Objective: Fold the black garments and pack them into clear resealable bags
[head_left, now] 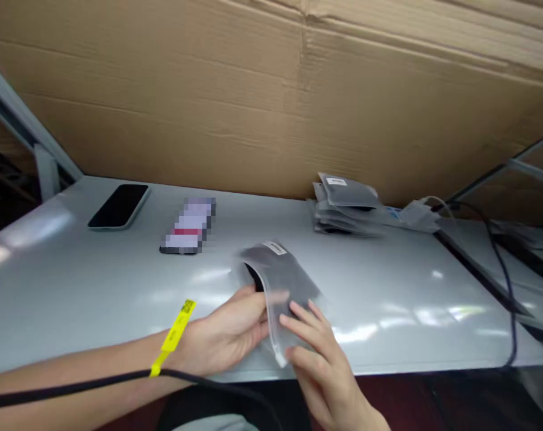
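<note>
Both hands hold a grey translucent zip bag with a dark flat item inside and a small white label at its far end. My left hand, a yellow tag band on its wrist, grips the bag's open near edge from the left. My right hand has its fingers on the bag from the right. The bag lies low over the near part of the white table.
A dark phone lies screen-up at the far left. A second flat device lies beside it. A stack of similar grey bags sits at the back right. Black cables run along the right; a cardboard wall stands behind.
</note>
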A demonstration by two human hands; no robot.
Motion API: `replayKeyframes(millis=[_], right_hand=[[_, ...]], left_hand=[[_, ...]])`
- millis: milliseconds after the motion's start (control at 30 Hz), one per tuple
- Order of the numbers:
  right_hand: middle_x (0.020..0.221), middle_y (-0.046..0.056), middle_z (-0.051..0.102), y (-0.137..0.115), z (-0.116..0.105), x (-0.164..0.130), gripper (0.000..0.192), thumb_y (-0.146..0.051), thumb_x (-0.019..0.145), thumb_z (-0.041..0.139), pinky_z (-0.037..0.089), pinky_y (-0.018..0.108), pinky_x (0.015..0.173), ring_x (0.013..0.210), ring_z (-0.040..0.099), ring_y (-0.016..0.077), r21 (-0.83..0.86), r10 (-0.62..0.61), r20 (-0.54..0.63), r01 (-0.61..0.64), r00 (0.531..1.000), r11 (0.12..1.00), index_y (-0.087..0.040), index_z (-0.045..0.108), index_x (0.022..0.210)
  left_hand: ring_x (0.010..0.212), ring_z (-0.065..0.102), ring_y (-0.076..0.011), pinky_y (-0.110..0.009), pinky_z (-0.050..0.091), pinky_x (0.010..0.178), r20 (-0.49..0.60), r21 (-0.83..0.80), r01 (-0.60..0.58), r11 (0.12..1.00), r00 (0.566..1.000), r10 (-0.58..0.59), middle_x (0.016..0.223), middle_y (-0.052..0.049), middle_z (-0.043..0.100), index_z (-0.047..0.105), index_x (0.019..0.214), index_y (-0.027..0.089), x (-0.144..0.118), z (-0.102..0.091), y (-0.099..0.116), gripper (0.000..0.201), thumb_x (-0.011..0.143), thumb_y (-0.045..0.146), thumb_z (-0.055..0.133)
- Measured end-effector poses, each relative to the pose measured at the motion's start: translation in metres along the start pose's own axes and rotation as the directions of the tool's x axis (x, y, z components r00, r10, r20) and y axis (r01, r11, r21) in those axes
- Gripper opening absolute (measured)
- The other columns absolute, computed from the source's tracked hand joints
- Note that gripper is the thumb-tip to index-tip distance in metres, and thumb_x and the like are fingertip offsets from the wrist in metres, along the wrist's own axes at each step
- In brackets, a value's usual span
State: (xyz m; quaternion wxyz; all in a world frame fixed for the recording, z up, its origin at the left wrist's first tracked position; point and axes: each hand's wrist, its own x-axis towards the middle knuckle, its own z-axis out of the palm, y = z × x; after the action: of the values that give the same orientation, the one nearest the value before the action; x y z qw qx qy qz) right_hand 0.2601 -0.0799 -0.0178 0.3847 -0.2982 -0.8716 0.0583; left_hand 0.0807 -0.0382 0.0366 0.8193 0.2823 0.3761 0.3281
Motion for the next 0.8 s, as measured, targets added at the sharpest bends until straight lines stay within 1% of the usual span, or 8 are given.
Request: replayKeyframes(millis=[133, 233, 300, 367, 433, 533, 633, 800], right_hand=[[0.127, 0.010, 0.066, 0.011, -0.011, -0.009, 0.027, -0.001, 0.084, 0.048, 0.042, 0.049, 0.111, 0.131, 0.052, 0.0224, -0.056, 0.035, 0.022, -0.033, 0.999, 0.998, -0.021, 0.057, 0.100], [0.129, 0.010, 0.065, 0.019, -0.018, -0.020, 0.026, -0.002, 0.086, 0.049, 0.041, 0.047, 0.112, 0.130, 0.054, 0.0212, -0.081, 0.118, 0.026, -0.116, 0.993, 0.990, -0.021, 0.057, 0.102], [0.129, 0.010, 0.065, 0.024, -0.022, -0.026, 0.023, -0.005, 0.088, 0.050, 0.041, 0.047, 0.111, 0.128, 0.055, 0.0210, -0.105, 0.184, 0.035, -0.179, 0.982, 0.978, -0.022, 0.056, 0.103], [0.129, 0.009, 0.065, 0.027, -0.025, -0.031, 0.020, -0.009, 0.090, 0.050, 0.042, 0.048, 0.111, 0.127, 0.056, 0.0217, -0.130, 0.252, 0.043, -0.245, 0.967, 0.961, -0.023, 0.057, 0.103], [0.127, 0.008, 0.066, 0.029, -0.027, -0.033, 0.019, -0.010, 0.091, 0.047, 0.042, 0.048, 0.110, 0.124, 0.058, 0.0216, -0.142, 0.313, 0.019, -0.307, 0.950, 0.941, -0.024, 0.057, 0.102], [0.122, 0.006, 0.068, 0.028, -0.028, -0.030, 0.020, -0.012, 0.093, 0.043, 0.043, 0.047, 0.109, 0.118, 0.062, 0.0207, -0.146, 0.366, -0.022, -0.365, 0.930, 0.919, -0.024, 0.057, 0.101], [0.119, 0.008, 0.068, 0.023, -0.025, -0.023, 0.013, -0.020, 0.092, 0.051, 0.046, 0.049, 0.105, 0.115, 0.063, 0.0232, -0.168, 0.350, -0.046, -0.353, 0.936, 0.920, -0.024, 0.057, 0.103], [0.109, 0.007, 0.070, 0.022, -0.017, -0.010, 0.010, -0.022, 0.088, 0.061, 0.051, 0.047, 0.096, 0.103, 0.066, 0.0236, -0.213, 0.300, -0.079, -0.310, 0.951, 0.926, -0.024, 0.058, 0.098]], left_hand=[[0.106, 0.066, -0.0206, -0.027, 0.050, 0.092, 0.123, -0.003, 0.117, 0.993, 0.986, -0.116, 0.109, -0.007, 0.071, 0.073, 0.094, 0.018, -0.009, -0.012, 0.008, 0.020, 0.081, 0.033, 0.070], [0.067, 0.068, -0.0127, -0.017, 0.043, 0.048, 0.079, 0.279, 0.234, 0.931, 0.961, -0.265, 0.105, -0.005, 0.073, 0.073, 0.093, 0.021, -0.023, -0.022, 0.021, 0.019, 0.079, 0.034, 0.070], [0.047, 0.056, -0.0085, -0.017, 0.028, 0.037, -0.007, 0.534, 0.133, 0.835, 0.988, -0.153, 0.088, -0.003, 0.075, 0.072, 0.092, 0.021, -0.029, -0.028, 0.028, 0.019, 0.081, 0.036, 0.066], [0.050, 0.055, -0.0103, -0.019, 0.035, 0.043, 0.002, 0.806, -0.142, 0.574, 0.971, 0.237, 0.076, -0.002, 0.072, 0.072, 0.092, 0.022, -0.029, -0.034, 0.034, 0.020, 0.084, 0.037, 0.063], [0.074, 0.065, -0.0167, -0.025, 0.051, 0.066, 0.289, 0.924, -0.377, 0.065, 0.799, 0.527, 0.090, -0.003, 0.073, 0.071, 0.103, 0.023, -0.021, -0.041, 0.039, 0.022, 0.087, 0.035, 0.062], [0.121, 0.055, -0.0268, -0.041, 0.045, 0.103, 0.673, 0.727, -0.472, -0.498, 0.631, 0.386, 0.133, -0.010, 0.060, 0.060, 0.127, 0.022, 0.001, -0.052, 0.041, 0.037, 0.091, 0.031, 0.060], [0.129, 0.051, -0.0296, -0.044, 0.043, 0.106, 0.758, 0.562, -0.469, -0.682, 0.621, 0.197, 0.141, -0.010, 0.056, 0.056, 0.131, 0.021, 0.019, -0.060, 0.036, 0.037, 0.094, 0.027, 0.055], [0.124, 0.056, -0.0266, -0.037, 0.045, 0.097, 0.777, 0.489, -0.436, -0.756, 0.612, 0.150, 0.139, -0.006, 0.058, 0.055, 0.131, 0.022, 0.025, -0.070, 0.022, 0.035, 0.098, 0.016, 0.045]])
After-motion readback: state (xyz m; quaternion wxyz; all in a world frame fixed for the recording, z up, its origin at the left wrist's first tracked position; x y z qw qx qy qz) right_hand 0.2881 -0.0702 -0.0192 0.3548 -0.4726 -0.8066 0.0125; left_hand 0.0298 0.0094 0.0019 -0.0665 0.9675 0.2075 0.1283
